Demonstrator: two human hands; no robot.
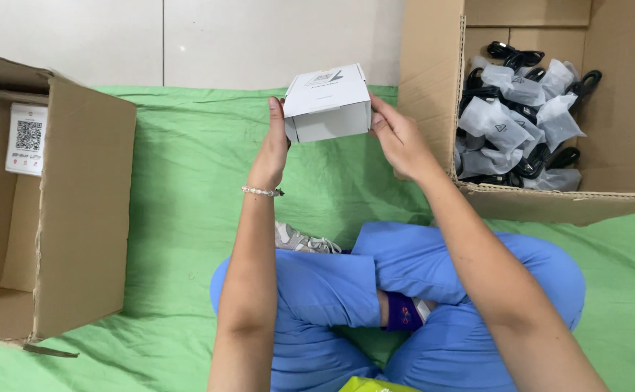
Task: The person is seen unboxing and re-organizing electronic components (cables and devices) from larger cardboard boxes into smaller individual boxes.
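The small white cardboard box (328, 103) is held in the air between both hands, above the green cloth (187, 218) and far of the person's crossed legs. The left hand (274, 145) presses its palm and fingers against the left side of the box, with the thumb at the upper left corner; its grip is closed on the box. The right hand (399, 141) clasps the right side, fingers against the right wall, so its grip is likewise closed on the box. The box is tilted, with its lid facing up and away and its near face in shadow. A beaded bracelet (262, 192) sits on the left wrist. To the left, an open brown carton (78, 218) lies on its side on the cloth, its opening facing left. To the right, a second brown carton (433, 80) holds black cables in clear plastic bags (517, 120). The person wears blue trousers (346, 290), and a grey shoe (299, 239) shows near the left forearm.
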